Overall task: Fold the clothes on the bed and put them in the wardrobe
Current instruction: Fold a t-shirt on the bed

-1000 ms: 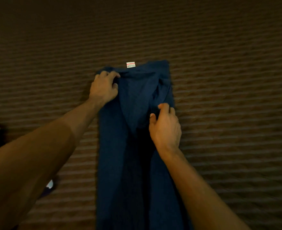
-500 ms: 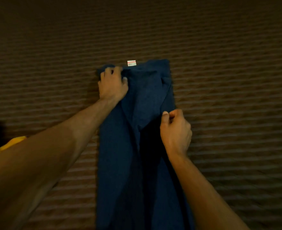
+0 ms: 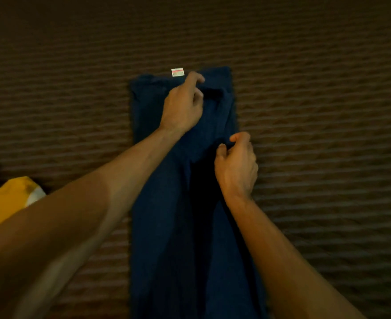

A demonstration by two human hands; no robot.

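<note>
Bed cover: the brown ribbed bed cover (image 3: 316, 93) filled nearly the whole view and lay under and around both hands; it was flat, so it served as the folding surface.
Room: only the bed showed; no wardrobe was in view, and the light was dim.
Blue garment: the dark blue garment (image 3: 167, 238) lay in a long narrow strip on the cover, running from the far edge under the left fingers down past the near edge of the view. It seemed already folded lengthwise, probably to make it narrow before folding it short.
Yellow garment: a yellow garment (image 3: 3, 203) lay far to the left of the left fingers, partly cut by the edge; I judge it was waiting its turn.
Left hand: the left hand (image 3: 183, 107) reached over the strip to its far edge, with fingers curled and closed on the cloth there, likely to hold that end in place.
Right hand: the right hand (image 3: 236, 166) was at the right edge of the strip, nearer than the left fingers; thumb and fingers pinched a fold of the cloth, I think to pull it straight.
Label: a small white label (image 3: 177, 72) stuck out just left of the left fingertips, at the far edge.
Stage: folding was not yet finished.
</note>
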